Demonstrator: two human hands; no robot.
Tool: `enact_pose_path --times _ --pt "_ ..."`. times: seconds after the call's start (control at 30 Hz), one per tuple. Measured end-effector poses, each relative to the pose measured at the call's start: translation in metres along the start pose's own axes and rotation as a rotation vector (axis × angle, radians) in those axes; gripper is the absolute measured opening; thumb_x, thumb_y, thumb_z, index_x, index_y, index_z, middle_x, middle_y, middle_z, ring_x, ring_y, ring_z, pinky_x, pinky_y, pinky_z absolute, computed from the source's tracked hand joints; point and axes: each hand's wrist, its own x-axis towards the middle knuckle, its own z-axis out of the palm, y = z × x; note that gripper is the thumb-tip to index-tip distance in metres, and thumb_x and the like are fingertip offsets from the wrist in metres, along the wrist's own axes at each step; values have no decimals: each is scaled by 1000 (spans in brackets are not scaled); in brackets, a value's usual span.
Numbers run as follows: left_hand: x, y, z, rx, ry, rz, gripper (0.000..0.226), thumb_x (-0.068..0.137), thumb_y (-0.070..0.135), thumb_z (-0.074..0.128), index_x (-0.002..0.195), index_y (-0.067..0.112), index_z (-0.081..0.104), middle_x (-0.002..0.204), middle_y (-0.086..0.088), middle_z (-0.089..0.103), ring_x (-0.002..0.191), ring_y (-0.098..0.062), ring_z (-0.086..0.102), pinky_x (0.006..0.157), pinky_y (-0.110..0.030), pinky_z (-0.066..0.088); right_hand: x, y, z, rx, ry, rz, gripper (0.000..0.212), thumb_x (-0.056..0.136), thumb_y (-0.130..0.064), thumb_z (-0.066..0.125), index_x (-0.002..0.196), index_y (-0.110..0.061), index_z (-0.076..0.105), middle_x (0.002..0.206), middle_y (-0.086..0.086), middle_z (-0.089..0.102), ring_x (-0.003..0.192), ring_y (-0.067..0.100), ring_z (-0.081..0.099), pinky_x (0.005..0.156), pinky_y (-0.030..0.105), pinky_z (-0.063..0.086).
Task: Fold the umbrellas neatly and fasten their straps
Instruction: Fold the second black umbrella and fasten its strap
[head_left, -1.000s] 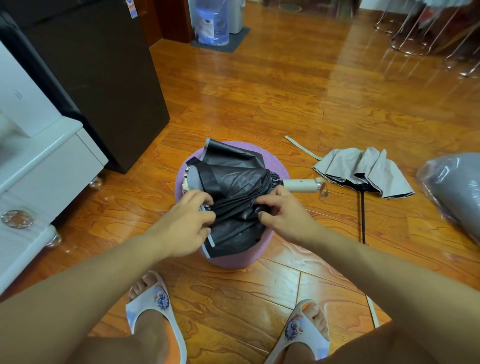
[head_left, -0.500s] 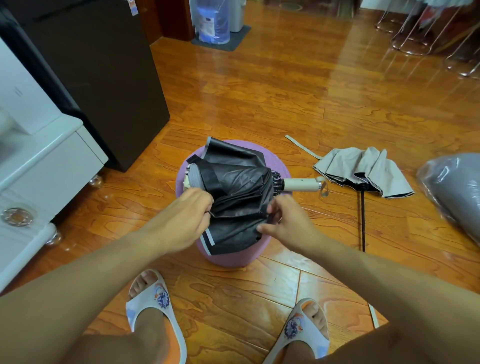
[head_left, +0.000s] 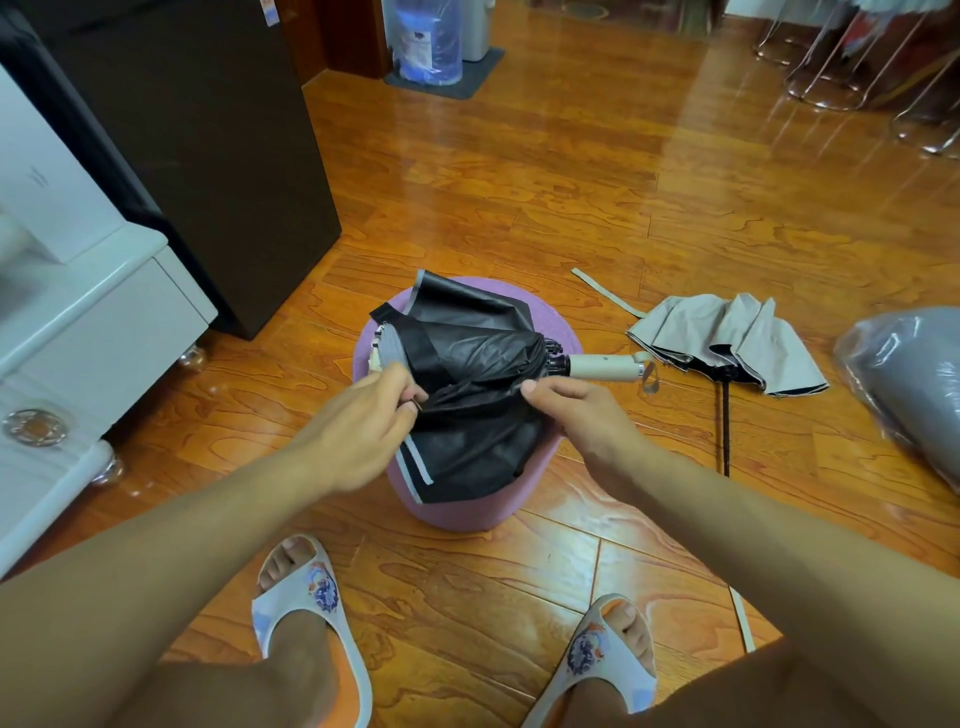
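Observation:
A black-lined umbrella (head_left: 478, 364) with a cream handle (head_left: 602, 367) lies across a round purple stool (head_left: 457, 512), its canopy loose and crumpled. My left hand (head_left: 358, 426) pinches a fold of the black canopy near its left end. My right hand (head_left: 576, 415) grips the canopy close to the handle. A second umbrella (head_left: 727, 343), beige outside, lies half collapsed on the floor to the right, its black shaft (head_left: 723, 426) pointing toward me and its beige strap (head_left: 605, 292) stretched out to the left.
A dark cabinet (head_left: 208, 156) and white furniture (head_left: 78, 322) stand at the left. A grey plastic-wrapped bundle (head_left: 914, 384) lies at the far right. My two sandalled feet (head_left: 306, 597) rest on the wooden floor in front of the stool. Chair legs stand at the back right.
My right hand has slid toward the handle end of the canopy. My left hand has shifted from pressing the folds to pinching one fold. The second umbrella has not moved.

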Motion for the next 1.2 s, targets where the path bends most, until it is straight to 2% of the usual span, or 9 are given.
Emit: enact_pose_path --times 0.1,0.17,0.3,0.43,0.53,0.7,0.9,1.07,1.2 --pt "2 1 -2 -3 -1 3 28 104 20 41 85 37 30 117 2 66 110 -16 57 86 -35 43 0 -7 -7 -411 -39 -244 34 89 -32 74 66 -8 68 89 -3 58 80 8 55 76 24 40" --pt "4 1 -3 -3 4 -8 25 105 20 40 87 36 32 115 2 66 105 -17 58 84 -37 43 -3 -8 -9 -619 -174 -281 15 88 -31 74 78 -19 71 87 -4 63 77 2 57 72 27 42" --pt "5 -2 -2 42 3 -42 12 105 17 41 93 17 36 81 2 56 76 -25 50 64 -39 27 -9 -14 -11 -406 -351 -45 49 92 -10 71 132 -35 57 95 -14 70 66 -4 63 60 16 46" --pt "6 -2 -6 1 -35 -20 21 105 18 42 88 27 34 100 5 64 92 -15 57 77 -37 40 -9 -13 -13 -220 -217 79 11 91 -15 73 95 -14 63 79 5 65 52 13 57 60 36 56" --pt "4 -5 -5 73 -86 64 26 101 17 46 82 28 32 118 4 61 113 -13 50 95 -39 43 -11 -10 -11 -120 -171 231 26 93 -34 70 85 -12 60 72 2 60 57 13 56 73 39 58" --pt "1 -8 1 213 -179 191 13 87 25 44 81 27 32 116 3 49 117 -22 41 97 -41 41 -8 1 1 -102 -91 247 30 92 -14 71 69 -16 51 57 -3 49 54 10 44 63 27 40" --pt "0 -10 13 404 -227 201 16 86 26 55 82 29 40 141 -7 32 137 -27 22 106 -42 35 -19 -2 -19 -551 -97 553 6 90 -7 68 87 -9 64 77 5 61 68 19 59 69 32 55" --pt "-1 -7 18 466 -189 210 18 87 24 57 81 29 41 142 -9 33 137 -30 24 109 -44 34 -18 -12 -13 -18 -13 591 36 97 -42 63 95 -7 58 89 16 68 84 33 71 73 44 62" --pt "-3 -4 20 466 -136 212 29 88 52 55 89 27 39 137 -7 39 132 -29 30 109 -46 36 -15 -7 1 49 -3 574 30 98 -22 65 115 3 61 82 16 70 73 30 72 73 41 63"
